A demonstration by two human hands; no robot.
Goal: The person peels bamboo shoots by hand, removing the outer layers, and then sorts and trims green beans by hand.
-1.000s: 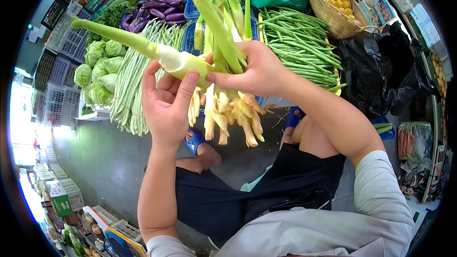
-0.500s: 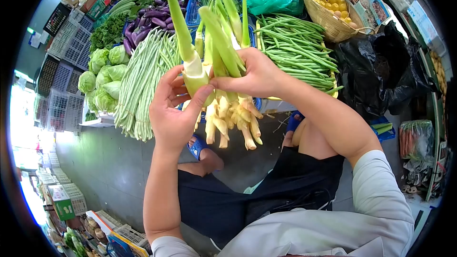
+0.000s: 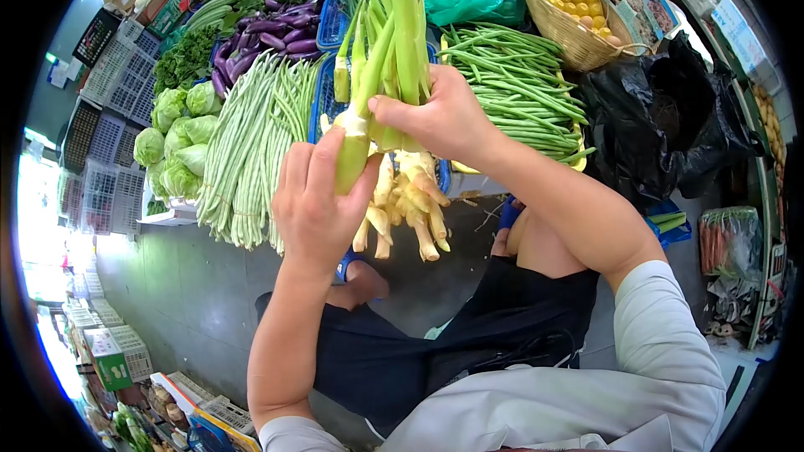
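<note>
My left hand pinches the thick pale-green base of a stalk like a water bamboo shoot between thumb and fingers. That shoot tilts up and to the right, its green top lying against other stalks. My right hand is closed round a bunch of similar green stalks, its thumb beside the held shoot's white ring. Just below both hands, knobbly pale ginger juts over the front of a blue basket. The hands partly hide the basket and the lower stalk ends.
Long pale beans and cabbages lie left, with purple eggplants behind. Green beans, a wicker basket and a black plastic bag are right. Grey floor shows below the stall.
The upright shoot in my left hand has tipped right against the bunch. My left hand has turned, its back now facing up. The right-hand bunch stands more upright.
</note>
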